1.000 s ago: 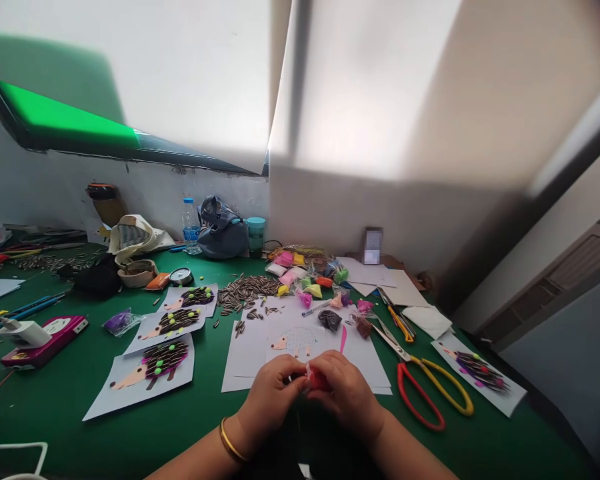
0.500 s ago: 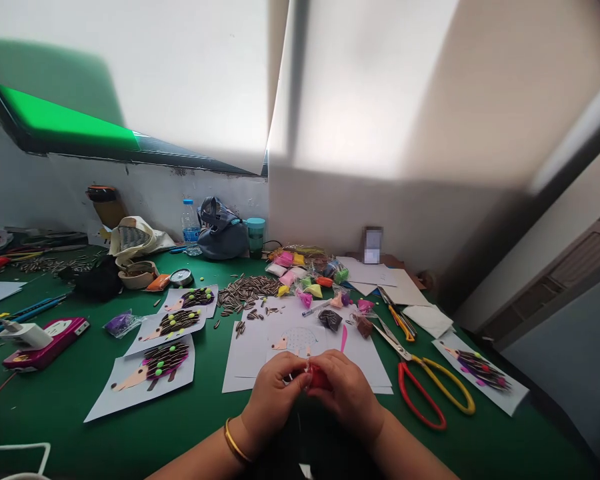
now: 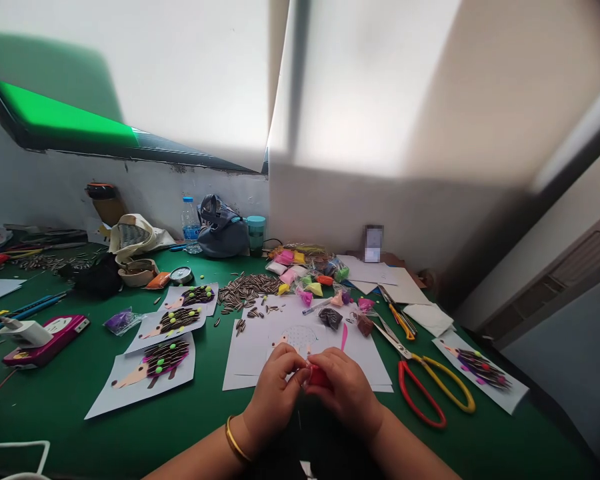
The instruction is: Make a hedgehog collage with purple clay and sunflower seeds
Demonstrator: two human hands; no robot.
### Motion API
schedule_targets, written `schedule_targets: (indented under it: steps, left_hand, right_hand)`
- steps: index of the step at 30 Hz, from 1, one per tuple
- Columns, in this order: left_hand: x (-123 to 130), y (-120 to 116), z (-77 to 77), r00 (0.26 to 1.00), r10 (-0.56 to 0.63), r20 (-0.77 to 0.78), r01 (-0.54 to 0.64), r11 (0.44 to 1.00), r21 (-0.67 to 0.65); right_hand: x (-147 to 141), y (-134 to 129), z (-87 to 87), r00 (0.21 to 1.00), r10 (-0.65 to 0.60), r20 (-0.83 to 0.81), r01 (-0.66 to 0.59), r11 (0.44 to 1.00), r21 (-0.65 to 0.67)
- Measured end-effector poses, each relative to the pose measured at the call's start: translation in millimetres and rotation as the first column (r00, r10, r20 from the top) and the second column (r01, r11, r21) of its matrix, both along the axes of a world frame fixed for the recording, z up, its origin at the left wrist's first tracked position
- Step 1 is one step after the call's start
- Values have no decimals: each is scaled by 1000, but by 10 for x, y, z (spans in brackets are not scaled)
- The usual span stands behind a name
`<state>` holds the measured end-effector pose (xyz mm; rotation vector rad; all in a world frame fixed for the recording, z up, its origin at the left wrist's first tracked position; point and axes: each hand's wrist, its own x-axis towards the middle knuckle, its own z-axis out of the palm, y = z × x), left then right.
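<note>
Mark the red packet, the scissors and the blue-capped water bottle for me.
Red packet (image 3: 321, 378), head view: its visible red side.
Scissors (image 3: 405, 357), head view: around the pivot.
Blue-capped water bottle (image 3: 191, 232), head view: its label.

A blue bag (image 3: 223, 235) sits between a bottle (image 3: 191, 230) and a cup (image 3: 256, 237).

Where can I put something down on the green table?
On the green table, there's bare room between the nearest hedgehog picture on the left and the white paper, and in front of the scissors. The back middle is crowded with seeds and little bags.
</note>
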<state>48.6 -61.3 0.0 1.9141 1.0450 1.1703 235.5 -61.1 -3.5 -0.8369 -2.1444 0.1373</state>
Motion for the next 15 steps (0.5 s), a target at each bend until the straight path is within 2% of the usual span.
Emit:
schedule_targets:
  steps: [6,15]
  left_hand:
    - [-6,-17,24,998,22,-53,-20,999,31]
    - [-18,20,-36,992,13,-125,-19,999,-41]
  right_hand:
    - [16,2,7,1000,-19,-9,19,1000,-3]
    - [-9,2,-13,1000,-8,6,8,1000,-11]
